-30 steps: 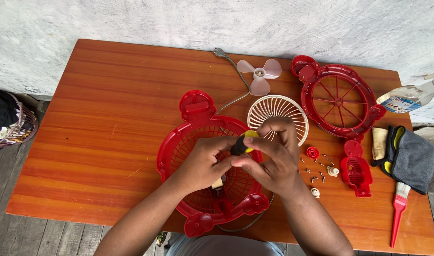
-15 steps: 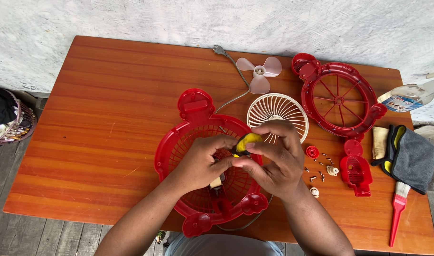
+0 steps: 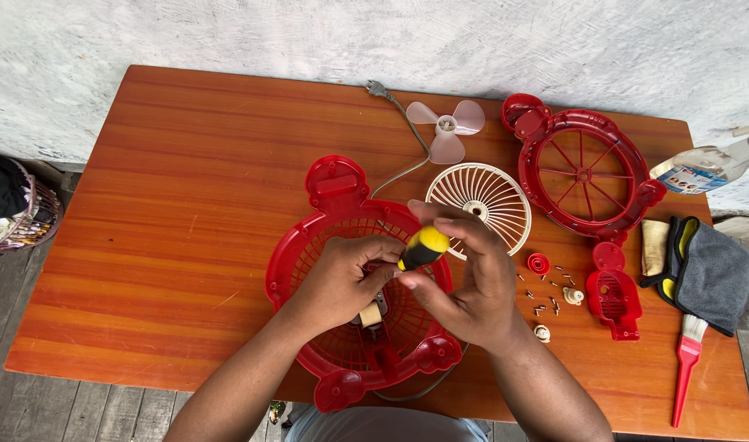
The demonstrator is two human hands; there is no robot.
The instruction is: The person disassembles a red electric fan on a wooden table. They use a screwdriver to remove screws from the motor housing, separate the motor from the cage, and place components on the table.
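Over the near edge of the wooden table (image 3: 145, 205), the left hand (image 3: 337, 282) rests on the red fan housing (image 3: 341, 327), fingers curled toward a screwdriver (image 3: 422, 247). The right hand (image 3: 464, 282) grips its yellow-and-black handle, just above the housing. Farther off lie loose screws (image 3: 546, 295), a cream grille (image 3: 481, 200) and a pale fan blade (image 3: 446, 127).

Orange-brown wooden desk (image 3: 169, 205), against a white wall. Directly on it: red fan housing (image 3: 333, 237) at front centre, grey power cord (image 3: 407, 135) running from it to the back edge, pale three-blade propeller (image 3: 448, 128), cream round grille (image 3: 489, 196), red round guard frame (image 3: 583, 172) back right. Small red cap (image 3: 538, 263), loose screws (image 3: 550, 299), red cover piece (image 3: 613, 296). Right edge: spray bottle (image 3: 706, 166), grey cloth (image 3: 712, 274), red-handled brush (image 3: 685, 360).
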